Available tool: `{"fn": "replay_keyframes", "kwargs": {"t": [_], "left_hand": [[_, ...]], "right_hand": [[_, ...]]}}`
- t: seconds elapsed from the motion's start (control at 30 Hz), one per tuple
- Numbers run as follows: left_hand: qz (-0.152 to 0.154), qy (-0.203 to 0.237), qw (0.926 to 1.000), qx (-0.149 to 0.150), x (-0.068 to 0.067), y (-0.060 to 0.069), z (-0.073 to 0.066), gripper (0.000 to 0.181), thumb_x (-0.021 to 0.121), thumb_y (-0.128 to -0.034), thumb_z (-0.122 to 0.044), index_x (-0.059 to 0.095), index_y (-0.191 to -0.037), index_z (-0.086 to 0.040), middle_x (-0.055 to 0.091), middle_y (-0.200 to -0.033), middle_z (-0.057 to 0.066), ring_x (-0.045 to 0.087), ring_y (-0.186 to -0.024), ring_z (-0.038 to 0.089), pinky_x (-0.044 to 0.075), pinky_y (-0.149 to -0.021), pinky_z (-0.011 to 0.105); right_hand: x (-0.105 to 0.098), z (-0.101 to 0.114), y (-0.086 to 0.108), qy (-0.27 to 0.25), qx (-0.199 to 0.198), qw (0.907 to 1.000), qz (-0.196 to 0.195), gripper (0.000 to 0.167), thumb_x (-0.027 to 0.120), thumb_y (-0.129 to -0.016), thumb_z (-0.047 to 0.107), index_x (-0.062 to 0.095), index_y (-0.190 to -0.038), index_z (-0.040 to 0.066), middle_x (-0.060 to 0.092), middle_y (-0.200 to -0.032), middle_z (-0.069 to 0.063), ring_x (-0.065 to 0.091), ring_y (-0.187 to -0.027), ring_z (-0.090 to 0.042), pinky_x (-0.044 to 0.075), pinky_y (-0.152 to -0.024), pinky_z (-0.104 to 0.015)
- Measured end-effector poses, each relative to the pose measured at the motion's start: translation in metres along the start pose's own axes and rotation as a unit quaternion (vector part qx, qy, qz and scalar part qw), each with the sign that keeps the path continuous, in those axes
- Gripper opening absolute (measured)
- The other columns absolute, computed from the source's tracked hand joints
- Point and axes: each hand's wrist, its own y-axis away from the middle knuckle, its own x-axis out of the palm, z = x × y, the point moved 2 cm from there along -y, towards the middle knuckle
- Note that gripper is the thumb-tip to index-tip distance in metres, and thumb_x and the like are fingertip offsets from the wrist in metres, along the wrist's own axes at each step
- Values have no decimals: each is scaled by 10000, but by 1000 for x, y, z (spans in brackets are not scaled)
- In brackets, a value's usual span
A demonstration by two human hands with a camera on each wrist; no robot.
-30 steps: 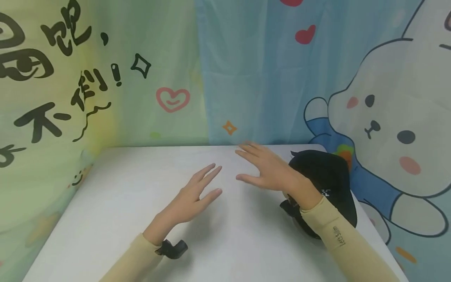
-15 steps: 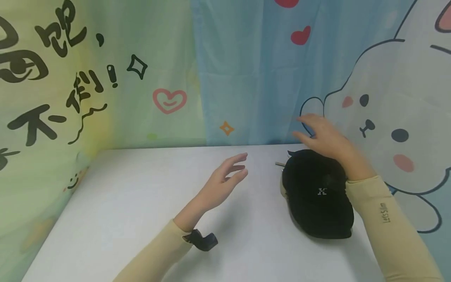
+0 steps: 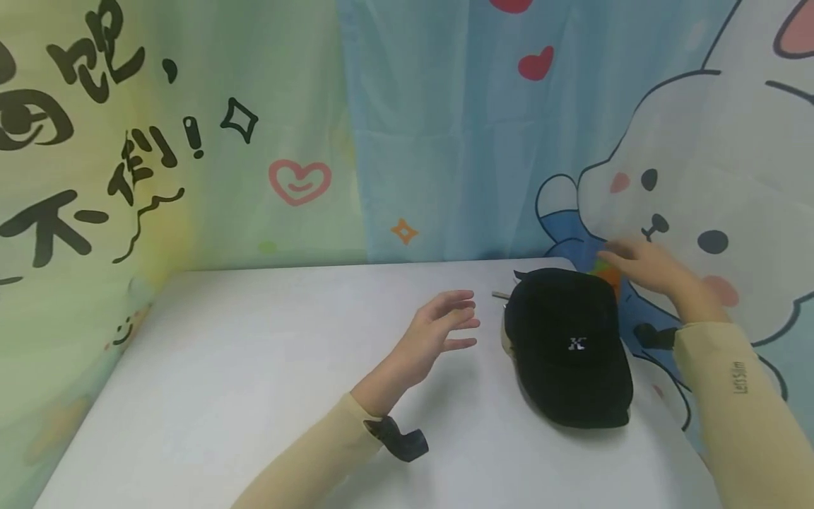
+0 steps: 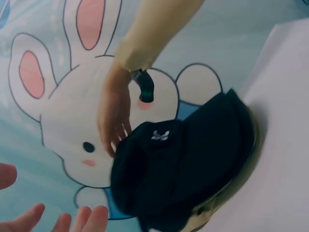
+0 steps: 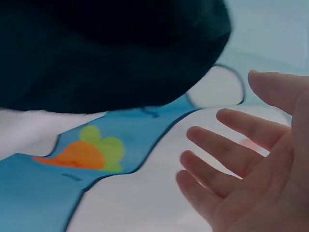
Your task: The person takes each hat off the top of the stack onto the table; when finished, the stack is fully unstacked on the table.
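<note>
A black baseball cap with a small white emblem lies on the right part of the white table, its brim toward the near side. To its left, my left hand hovers above the table with fingers loosely bent, touching nothing. My right hand is past the cap's right side, near the far right corner. In the right wrist view the fingers of the right hand are spread beside the cap, with a gap between. The left wrist view shows the cap and the left hand's fingertips.
A white table stretches to the left and front. Behind it hangs a printed curtain with a cartoon rabbit on the right. Something thin like a strap end sticks out from the cap's left side.
My right hand has moved from over the cap's left side, across it, to its right side and lower. My left hand has moved right, toward the cap. The cap lies still.
</note>
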Motion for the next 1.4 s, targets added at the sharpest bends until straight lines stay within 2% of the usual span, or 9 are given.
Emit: {"fn": "replay_keyframes", "kwargs": {"t": [0.13,0.27,0.43,0.57,0.73,0.93,1.17,1.4], "left_hand": [[-148,518,9967,-600,5,-8,17,423,601,-989,-258,526,-1369,-89,558,-1302,89,579,-1185,377,537,-913,490],[-357,855,9892,-1134,10,-17,39,396,602,-983,-246,553,-1343,-89,565,-1272,102,609,-1139,362,553,-883,482],[-517,884,9817,-1604,24,-26,67,364,629,-969,-221,592,-1298,-70,595,-1233,134,633,-1098,346,581,-828,447],[-473,866,9780,-1840,40,-28,86,380,651,-953,-179,592,-1295,-23,628,-1202,169,648,-1066,348,593,-787,430],[-494,1002,9737,-1987,56,-31,106,322,657,-912,-62,605,-1219,22,662,-1072,145,660,-1027,389,578,-812,481],[-631,960,9706,-2114,64,-30,117,320,667,-898,-47,597,-1204,16,645,-1055,144,694,-907,321,584,-799,471],[-782,625,9720,-2124,71,-26,122,285,694,-878,-34,617,-1150,-2,645,-971,114,664,-867,257,589,-786,470],[-855,702,9728,-2038,75,-25,123,275,696,-863,26,596,-1118,-8,659,-910,132,671,-794,240,586,-774,493]], "right_hand": [[10,-17,2,-204,217,9990,339,751,337,-1052,502,348,-1412,-158,339,-1400,-425,298,-1274,-600,254,-1005,-758],[23,-29,2,-751,412,9938,716,796,344,-1041,536,314,-1440,-153,365,-1394,-413,368,-1252,-580,362,-981,-711],[35,-36,1,-1608,560,9797,1056,789,370,-1043,520,273,-1460,-144,419,-1356,-396,457,-1208,-543,484,-932,-608],[39,-40,2,-2024,632,9702,1169,791,369,-1036,543,295,-1456,-123,460,-1335,-374,497,-1187,-521,519,-898,-581],[41,-40,4,-2202,658,9655,1222,795,354,-1029,567,343,-1433,-118,472,-1333,-352,509,-1184,-502,524,-894,-573],[43,-38,9,-2193,635,9667,1159,773,373,-1022,575,407,-1409,-94,477,-1345,-336,494,-1206,-507,518,-908,-571],[46,-40,9,-2235,656,9662,1110,736,376,-1032,548,460,-1382,-94,508,-1333,-323,489,-1214,-519,518,-909,-569],[49,-43,8,-2400,778,9609,1136,767,388,-1010,592,518,-1346,-86,570,-1286,-267,504,-1211,-485,496,-933,-590]]}}
